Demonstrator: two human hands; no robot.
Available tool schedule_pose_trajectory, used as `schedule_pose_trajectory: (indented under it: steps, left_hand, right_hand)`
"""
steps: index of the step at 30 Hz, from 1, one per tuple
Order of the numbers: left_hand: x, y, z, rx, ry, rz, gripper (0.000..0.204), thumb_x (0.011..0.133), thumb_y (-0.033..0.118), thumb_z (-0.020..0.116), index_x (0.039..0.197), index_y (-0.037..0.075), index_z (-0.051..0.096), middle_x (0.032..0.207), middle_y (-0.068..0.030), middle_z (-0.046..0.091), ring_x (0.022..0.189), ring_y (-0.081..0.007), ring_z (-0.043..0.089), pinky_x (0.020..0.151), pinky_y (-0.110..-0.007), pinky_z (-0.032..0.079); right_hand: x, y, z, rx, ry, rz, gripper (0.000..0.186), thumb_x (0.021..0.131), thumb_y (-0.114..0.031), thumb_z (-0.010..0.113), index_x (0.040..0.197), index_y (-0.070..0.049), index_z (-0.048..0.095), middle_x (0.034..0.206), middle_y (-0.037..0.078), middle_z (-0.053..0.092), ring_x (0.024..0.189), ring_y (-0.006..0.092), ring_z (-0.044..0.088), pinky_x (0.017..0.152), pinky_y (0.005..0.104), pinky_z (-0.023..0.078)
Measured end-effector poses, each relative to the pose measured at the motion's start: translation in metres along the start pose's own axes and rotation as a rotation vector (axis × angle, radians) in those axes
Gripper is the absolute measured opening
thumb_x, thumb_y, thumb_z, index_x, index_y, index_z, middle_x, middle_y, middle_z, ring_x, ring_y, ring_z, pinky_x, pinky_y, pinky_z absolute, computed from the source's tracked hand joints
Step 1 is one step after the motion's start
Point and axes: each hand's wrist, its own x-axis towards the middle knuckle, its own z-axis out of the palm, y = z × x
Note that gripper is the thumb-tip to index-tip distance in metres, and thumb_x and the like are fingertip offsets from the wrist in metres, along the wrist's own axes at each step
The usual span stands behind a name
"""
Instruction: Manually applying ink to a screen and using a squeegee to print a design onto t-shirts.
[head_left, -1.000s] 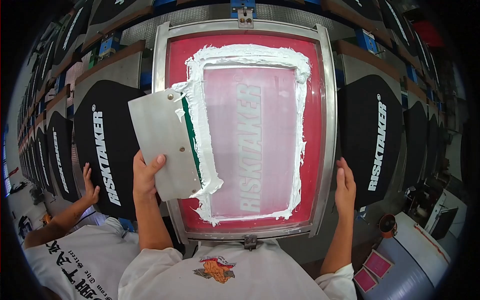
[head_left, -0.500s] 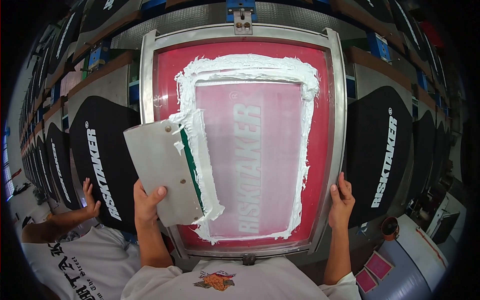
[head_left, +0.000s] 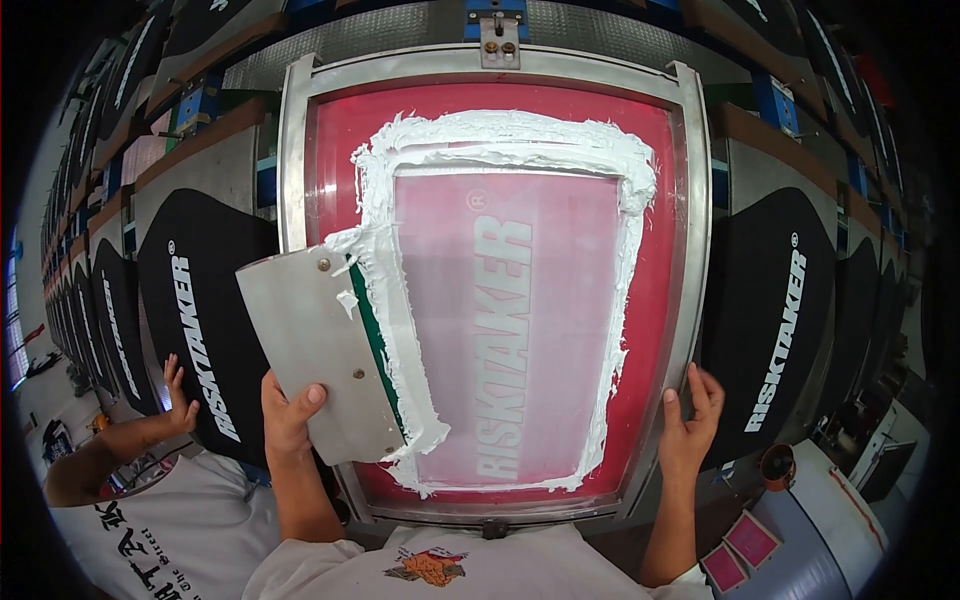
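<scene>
My left hand point(head_left: 290, 422) is closed on the lower left part of a wide metal squeegee point(head_left: 318, 345), thumb on its face. The squeegee's green blade edge leans against a thick strip of white ink point(head_left: 405, 350) along the left of a screen-printing frame point(head_left: 698, 220). More white ink borders the pale, see-through mesh window point(head_left: 570, 330), where raised lettering shows. My right hand point(head_left: 690, 425) is by the frame's lower right rail, thumb and fingers apart, holding nothing I can see; whether it touches the rail is unclear.
Black printed fabric pieces point(head_left: 770, 330) lie on boards either side of the frame. At the left, a co-worker's hand point(head_left: 180, 400) rests by a black piece point(head_left: 200, 240). A metal hinge clamp point(head_left: 498, 45) holds the frame's far end. A rounded grey surface point(head_left: 800, 530) stands lower right.
The view has shifted slightly, and the frame's right side sits a little farther right. My right hand has moved slightly right and down. My left hand keeps its hold on the squeegee.
</scene>
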Motion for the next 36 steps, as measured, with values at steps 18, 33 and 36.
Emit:
schedule_pose_trajectory:
  steps: [18,33,36]
  left_hand:
    - [-0.001,-0.004,-0.004,-0.027,0.007,0.017,0.061,0.066,0.030,0.081,0.109,-0.005,0.055,0.095,-0.0107,0.064,0.082,-0.0179,0.062,0.075,-0.029,0.049]
    - [-0.001,-0.003,-0.002,-0.012,0.006,0.014,0.059,0.066,0.030,0.081,0.107,-0.004,0.056,0.095,-0.0103,0.064,0.081,-0.0176,0.062,0.075,-0.029,0.049]
    - [-0.002,-0.006,-0.005,-0.013,0.011,0.017,0.059,0.065,0.030,0.081,0.107,-0.004,0.056,0.094,-0.0101,0.064,0.081,-0.0174,0.062,0.075,-0.029,0.049]
  right_hand:
    - [0.098,-0.140,0.090,-0.465,-0.364,-0.983,0.033,0.078,-0.009,0.059,0.111,-0.013,0.059,0.127,0.002,0.052,0.118,0.0247,0.043,0.108,0.0519,0.017]
    - [0.095,-0.136,0.092,-0.514,-0.383,-1.001,0.038,0.080,-0.016,0.056,0.117,-0.017,0.061,0.134,0.001,0.048,0.114,0.0201,0.046,0.108,0.0592,0.012]
    - [0.094,-0.137,0.092,-0.528,-0.373,-0.998,0.038,0.080,-0.017,0.056,0.117,-0.018,0.062,0.133,0.001,0.048,0.114,0.0197,0.046,0.108,0.0596,0.012]
